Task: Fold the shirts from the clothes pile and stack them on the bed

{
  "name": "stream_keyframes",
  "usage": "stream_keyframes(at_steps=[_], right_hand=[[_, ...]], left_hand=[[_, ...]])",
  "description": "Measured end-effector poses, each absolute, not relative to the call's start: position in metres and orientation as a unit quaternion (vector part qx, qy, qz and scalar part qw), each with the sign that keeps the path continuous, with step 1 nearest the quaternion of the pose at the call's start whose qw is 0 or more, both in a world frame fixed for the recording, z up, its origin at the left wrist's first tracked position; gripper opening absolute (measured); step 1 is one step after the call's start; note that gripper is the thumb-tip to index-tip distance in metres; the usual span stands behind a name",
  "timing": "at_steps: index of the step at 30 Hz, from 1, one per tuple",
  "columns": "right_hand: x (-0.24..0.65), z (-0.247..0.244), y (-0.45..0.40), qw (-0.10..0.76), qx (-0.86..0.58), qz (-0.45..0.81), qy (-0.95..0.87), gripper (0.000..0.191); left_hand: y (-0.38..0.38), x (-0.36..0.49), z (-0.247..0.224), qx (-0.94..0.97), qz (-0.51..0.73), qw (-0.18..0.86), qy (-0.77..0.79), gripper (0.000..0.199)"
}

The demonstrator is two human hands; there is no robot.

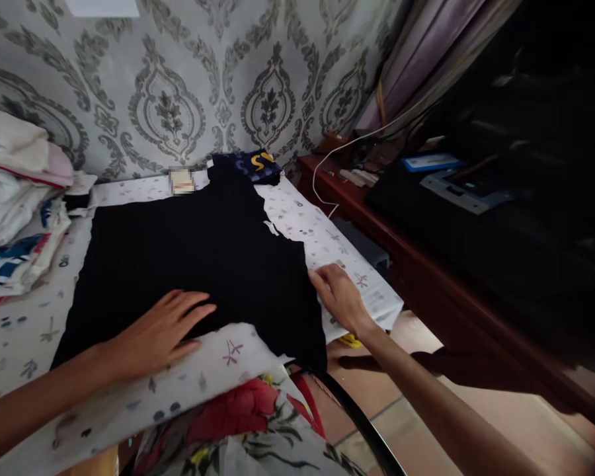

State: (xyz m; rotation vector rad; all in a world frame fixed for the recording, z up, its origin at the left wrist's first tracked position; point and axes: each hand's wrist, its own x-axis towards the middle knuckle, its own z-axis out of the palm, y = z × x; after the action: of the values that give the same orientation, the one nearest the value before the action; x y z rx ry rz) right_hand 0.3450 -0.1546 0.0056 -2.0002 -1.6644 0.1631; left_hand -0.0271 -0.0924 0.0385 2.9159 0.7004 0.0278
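Observation:
A black T-shirt lies spread on the patterned white cloth, its neck side with a small white label toward the right. My left hand rests flat on the shirt's near part, fingers stretched and apart. At the shirt's right edge is my right hand, its fingers curled and thumb and forefinger closed at the fabric's border. The shirt's near right corner hangs past the cloth's edge.
Piled white and coloured clothes stand at the left. Behind the shirt lie a folded dark blue garment and a small pale box. A red-brown desk with a white cable runs along the right. A black curved bar is near my lap.

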Motion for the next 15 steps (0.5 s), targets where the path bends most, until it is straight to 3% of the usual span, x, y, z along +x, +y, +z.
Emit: stream_keyframes(at_steps=[4, 7, 11, 15], right_hand=[[0.324, 0.002, -0.202, 0.226, -0.74, 0.011, -0.633, 0.048], [0.312, 0.005, -0.217, 0.253, -0.738, 0.043, -0.624, 0.043], [0.305, 0.017, -0.223, 0.374, -0.742, 0.178, -0.526, 0.034], [0.3, 0.033, -0.225, 0.471, -0.718, 0.374, -0.351, 0.037]], left_hand=[[-0.101, -0.08, 0.041, 0.94, -0.06, 0.025, 0.335, 0.042], [-0.108, -0.11, 0.043, 0.917, -0.12, -0.005, 0.379, 0.052], [-0.111, -0.142, 0.043, 0.899, -0.157, 0.02, 0.408, 0.064], [-0.11, -0.168, 0.031, 0.894, -0.119, 0.068, 0.426, 0.061]])
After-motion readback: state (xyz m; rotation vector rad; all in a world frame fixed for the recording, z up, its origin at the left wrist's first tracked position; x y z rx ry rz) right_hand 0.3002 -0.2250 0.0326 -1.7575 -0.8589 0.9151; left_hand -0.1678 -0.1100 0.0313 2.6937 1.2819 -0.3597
